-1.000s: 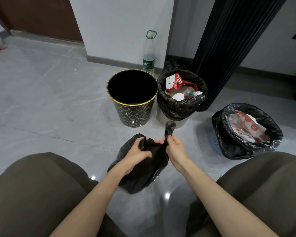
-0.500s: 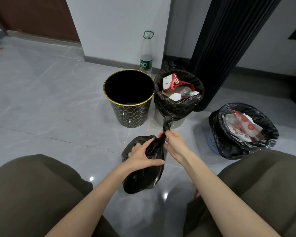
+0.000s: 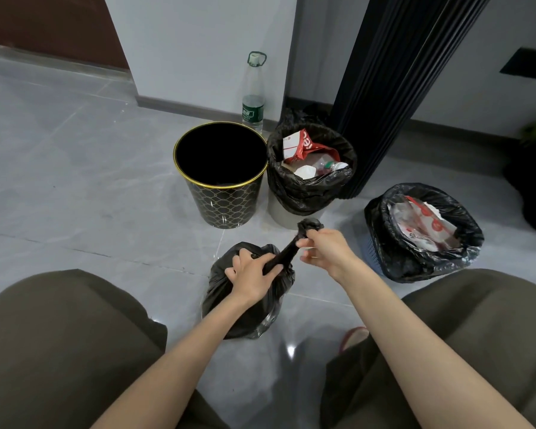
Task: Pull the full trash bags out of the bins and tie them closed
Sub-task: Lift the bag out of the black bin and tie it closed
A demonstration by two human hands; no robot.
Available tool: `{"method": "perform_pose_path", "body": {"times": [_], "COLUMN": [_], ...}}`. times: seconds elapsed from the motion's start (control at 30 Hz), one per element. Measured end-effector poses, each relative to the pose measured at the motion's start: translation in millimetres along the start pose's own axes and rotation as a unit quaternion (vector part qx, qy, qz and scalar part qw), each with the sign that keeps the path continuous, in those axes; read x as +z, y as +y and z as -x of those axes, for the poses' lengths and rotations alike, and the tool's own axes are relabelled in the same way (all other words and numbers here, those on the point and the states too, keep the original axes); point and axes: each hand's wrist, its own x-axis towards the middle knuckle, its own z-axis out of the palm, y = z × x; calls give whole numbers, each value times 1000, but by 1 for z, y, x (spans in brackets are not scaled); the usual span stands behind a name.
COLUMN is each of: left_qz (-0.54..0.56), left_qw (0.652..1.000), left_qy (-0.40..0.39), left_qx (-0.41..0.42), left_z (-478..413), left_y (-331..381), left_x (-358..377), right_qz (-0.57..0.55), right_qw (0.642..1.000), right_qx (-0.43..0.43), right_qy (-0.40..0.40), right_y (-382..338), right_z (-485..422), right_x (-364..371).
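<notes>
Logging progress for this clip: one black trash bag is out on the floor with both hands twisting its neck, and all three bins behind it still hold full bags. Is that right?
Not quite. The head view shows only two bins still holding full bags: the pale round bin and the blue basket bin. The black gold-rimmed bin is empty. The rest stands: the left hand and right hand grip the black trash bag.

Soft, even indoor light; small glare spots shine on the glossy floor. Wide-angle bending curves the edges, and the far right corner looks perhaps slightly blurred.
</notes>
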Motion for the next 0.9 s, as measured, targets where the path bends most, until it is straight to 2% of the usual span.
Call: {"method": "perform_pose_path", "body": {"times": [0.07, 0.13, 0.2, 0.23, 0.27, 0.3, 0.33, 0.37, 0.4, 0.43, 0.53, 0.67, 0.7, 0.8, 0.9], "left_qz": [-18, -32, -31, -28, -26, -25, -26, -27, -29, -32, -49, -42, -35, -17, -45], "left_qw": [1000, 999, 998, 998, 998, 997, 996, 995, 995, 994, 991, 994, 995, 997, 997], "left_qy": [-8, -11, -9, -9, -9, -7, -6, -4, -3, -4, -10, -15, -18, -34, -42], "left_qx": [15, 33, 47, 55, 65, 75, 84, 92, 99, 108, 127, 99, 88, 64, 56], "left_z": [1, 2, 3, 3, 3, 3, 3, 3, 3, 2, 3, 2, 2, 2, 6], "left_y": [-2, -4, -6, -7, -8, -10, -12, -14, -16, -18, -19, -17, -17, -15, -12], "left_x": [0, 2, 3, 3, 2, 1, 0, -2, -4, -6, -7, -6, -7, -9, -7], "right_qz": [-126, -141, 11, 150, 300, 449, 555, 614, 644, 658, 680, 655, 632, 499, 397], "right_qw": [987, 985, 998, 982, 938, 865, 793, 739, 705, 687, 658, 699, 726, 836, 897], "right_qx": [66, 62, -36, -106, -172, -222, -250, -278, -296, -308, -323, -277, -255, -198, -136], "right_qy": [-70, -75, -51, -35, -26, -22, -17, -11, -9, -12, -16, -74, -93, -113, -136], "right_y": [1, 4, 10, 13, 20, 25, 27, 26, 25, 24, 26, 41, 42, 39, 28], "right_z": [2, -1, -4, -3, -6, -8, -6, -3, 1, 4, 7, 0, -2, -7, -4], "right_x": [-1, 0, 4, 5, 2, -1, -2, -4, -5, -6, -5, -3, -2, 0, 3]}}
